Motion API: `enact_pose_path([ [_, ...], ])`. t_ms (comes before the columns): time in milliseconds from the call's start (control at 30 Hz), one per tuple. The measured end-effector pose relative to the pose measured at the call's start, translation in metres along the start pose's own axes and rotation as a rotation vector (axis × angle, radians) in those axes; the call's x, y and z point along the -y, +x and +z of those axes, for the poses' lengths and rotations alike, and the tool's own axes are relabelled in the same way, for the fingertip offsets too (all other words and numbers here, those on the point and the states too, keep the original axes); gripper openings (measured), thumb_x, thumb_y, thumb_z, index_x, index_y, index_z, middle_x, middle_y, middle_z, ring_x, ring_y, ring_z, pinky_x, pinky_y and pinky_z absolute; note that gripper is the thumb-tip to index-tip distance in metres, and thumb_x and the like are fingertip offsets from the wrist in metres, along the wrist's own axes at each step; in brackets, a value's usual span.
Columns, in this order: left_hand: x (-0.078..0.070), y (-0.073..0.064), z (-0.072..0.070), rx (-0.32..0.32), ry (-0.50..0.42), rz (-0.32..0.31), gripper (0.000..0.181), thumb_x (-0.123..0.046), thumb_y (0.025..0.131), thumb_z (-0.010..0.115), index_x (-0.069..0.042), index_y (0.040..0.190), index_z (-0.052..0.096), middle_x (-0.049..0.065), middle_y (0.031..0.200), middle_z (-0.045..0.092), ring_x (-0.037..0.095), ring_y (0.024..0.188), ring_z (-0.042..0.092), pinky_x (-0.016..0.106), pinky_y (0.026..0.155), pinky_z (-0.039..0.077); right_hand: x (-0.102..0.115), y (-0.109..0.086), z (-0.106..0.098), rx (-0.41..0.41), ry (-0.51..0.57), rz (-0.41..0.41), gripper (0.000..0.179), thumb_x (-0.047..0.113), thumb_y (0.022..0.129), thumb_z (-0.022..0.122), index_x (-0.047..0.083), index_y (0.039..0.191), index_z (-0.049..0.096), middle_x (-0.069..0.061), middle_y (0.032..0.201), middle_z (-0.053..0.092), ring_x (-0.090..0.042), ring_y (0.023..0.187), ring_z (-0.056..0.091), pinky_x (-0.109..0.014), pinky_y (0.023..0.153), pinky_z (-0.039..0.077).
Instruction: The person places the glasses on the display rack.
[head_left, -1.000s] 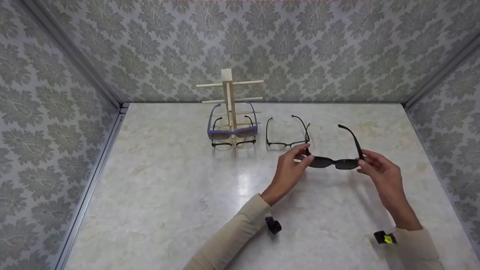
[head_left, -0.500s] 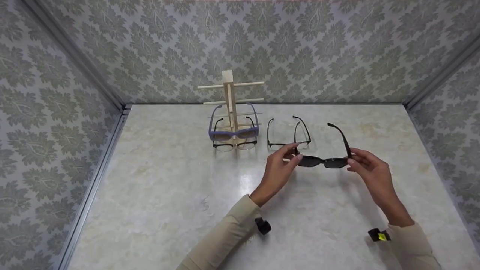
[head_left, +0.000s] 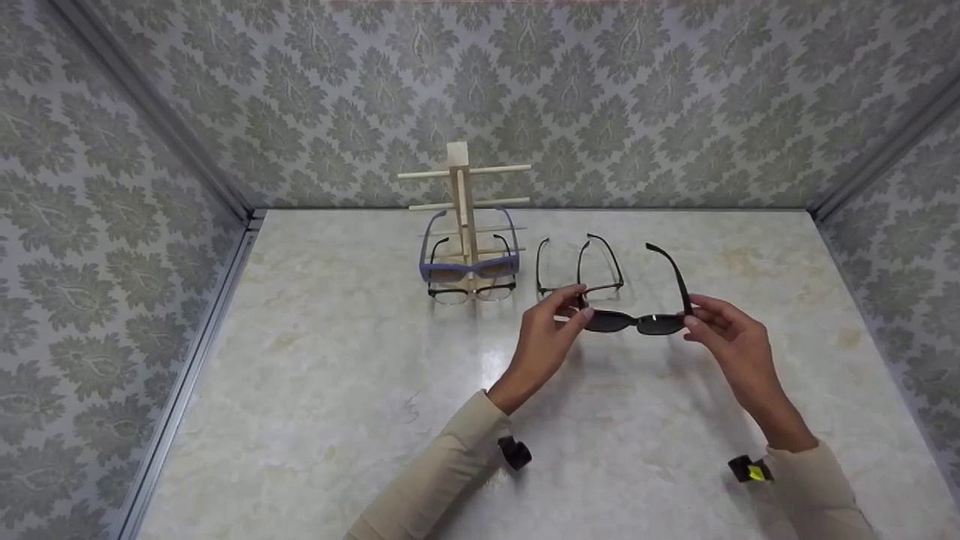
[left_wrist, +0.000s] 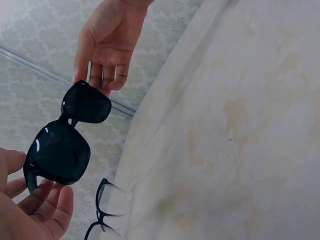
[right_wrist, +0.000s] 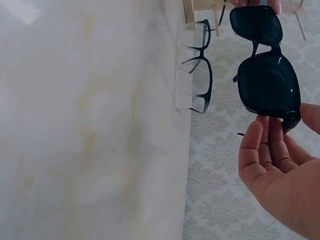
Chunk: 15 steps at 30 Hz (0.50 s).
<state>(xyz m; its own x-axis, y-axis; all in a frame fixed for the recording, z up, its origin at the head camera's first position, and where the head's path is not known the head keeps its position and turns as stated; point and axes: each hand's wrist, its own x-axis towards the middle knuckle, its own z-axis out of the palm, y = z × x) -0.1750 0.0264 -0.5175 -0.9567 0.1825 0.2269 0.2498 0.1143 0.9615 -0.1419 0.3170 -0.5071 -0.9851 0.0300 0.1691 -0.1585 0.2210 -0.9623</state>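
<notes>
Black sunglasses (head_left: 609,321) with dark lenses are held up by both hands, their temples unfolded and pointing away toward the back wall. My left hand (head_left: 546,337) pinches the left hinge corner between thumb and fingers. At the opposite corner, my right hand (head_left: 739,349) grips the frame near the right temple. Both large lenses (left_wrist: 59,152) face the left wrist view. Dark-framed clear glasses (right_wrist: 210,75) stand on the table just behind the left hand, temples open. In the head view, the left hand and sunglasses partly cover them.
A wooden display stand (head_left: 462,196) with crossbars rises left of the hands. Purple sunglasses (head_left: 471,270) hang on it, and black-topped clear glasses (head_left: 450,298) sit below them. The marbled table (head_left: 315,390) ends at patterned walls (head_left: 480,90) at the back and sides.
Both hands have carried the black sunglasses leftward across the table, closer to the stand and in front of the clear glasses. The grip of both hands looks the same.
</notes>
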Motion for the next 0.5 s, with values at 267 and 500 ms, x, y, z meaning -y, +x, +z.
enact_pose_path([
  [267, -0.007, -0.003, -0.008, 0.003, 0.009, 0.006, 0.040, -0.017, 0.109, 0.073, -0.005, 0.147, 0.068, 0.012, 0.124, 0.076, 0.014, 0.106, 0.073, 0.028, 0.088, 0.062, 0.004, 0.000, 0.006, 0.001, -0.003, -0.018, 0.041, 0.008, 0.107, 0.074, -0.005, 0.145, 0.067, -0.016, 0.118, 0.074, -0.017, 0.104, 0.075, -0.025, 0.086, 0.063],
  [500, -0.013, -0.008, -0.018, 0.015, 0.016, 0.018, 0.041, -0.018, 0.110, 0.072, -0.005, 0.148, 0.067, 0.013, 0.127, 0.074, 0.016, 0.110, 0.072, 0.030, 0.090, 0.063, 0.010, -0.002, 0.011, 0.020, 0.011, -0.024, 0.042, 0.008, 0.107, 0.074, -0.004, 0.146, 0.066, -0.019, 0.121, 0.072, -0.018, 0.106, 0.075, -0.026, 0.087, 0.063],
])
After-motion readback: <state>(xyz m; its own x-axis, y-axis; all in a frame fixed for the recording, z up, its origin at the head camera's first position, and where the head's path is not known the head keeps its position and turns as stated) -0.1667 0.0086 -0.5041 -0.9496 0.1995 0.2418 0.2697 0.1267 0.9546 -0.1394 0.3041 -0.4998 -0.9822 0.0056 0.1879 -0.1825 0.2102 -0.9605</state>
